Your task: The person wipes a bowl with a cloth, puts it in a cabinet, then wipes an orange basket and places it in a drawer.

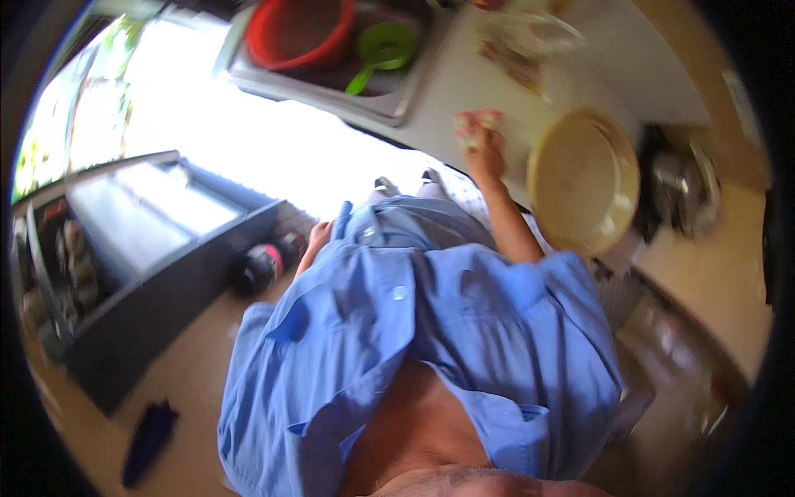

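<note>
My right hand (487, 155) is pressed to the pale countertop (435, 133), its fingers around a crumpled pink-and-white cloth (477, 121), blurred by motion. Just right of that forearm a large cream plastic basin (581, 239) stands near the counter's edge. Low beside my left hip is my left hand (320, 235), next to a fold of blue fabric (341, 220). Its fingers are small and partly hidden, so whether they grip anything is unclear. My blue shirt (348, 323) fills the lower middle of the view.
Ahead, a metal sink (397, 115) holds a red basin (261, 46) and a green handled strainer or dipper (363, 77). A clear plastic bag (553, 28) lies farther along the counter. At right is a glass-lidded pot (680, 183). Leftward are a dark bottle (251, 270) and a grey cabinet (149, 310).
</note>
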`<move>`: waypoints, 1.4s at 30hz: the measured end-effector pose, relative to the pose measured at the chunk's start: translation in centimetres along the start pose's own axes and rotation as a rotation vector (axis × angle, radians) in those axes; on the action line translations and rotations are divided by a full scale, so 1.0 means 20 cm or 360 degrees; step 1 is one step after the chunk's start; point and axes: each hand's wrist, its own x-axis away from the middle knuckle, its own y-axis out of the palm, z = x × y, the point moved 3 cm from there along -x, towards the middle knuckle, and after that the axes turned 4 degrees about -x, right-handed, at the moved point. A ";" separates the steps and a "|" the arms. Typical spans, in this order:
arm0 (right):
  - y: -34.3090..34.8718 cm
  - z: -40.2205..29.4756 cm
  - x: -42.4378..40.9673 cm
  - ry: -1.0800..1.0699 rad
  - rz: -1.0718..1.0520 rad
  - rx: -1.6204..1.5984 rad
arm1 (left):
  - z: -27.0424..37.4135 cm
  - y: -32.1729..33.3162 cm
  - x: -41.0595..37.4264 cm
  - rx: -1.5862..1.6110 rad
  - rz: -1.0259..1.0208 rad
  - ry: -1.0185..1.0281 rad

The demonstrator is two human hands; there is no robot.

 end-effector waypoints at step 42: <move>-1.27 -1.35 -0.75 -0.0374 0.0038 -0.2386 | 0.02 -0.33 0.58 -0.1182 0.0346 0.0117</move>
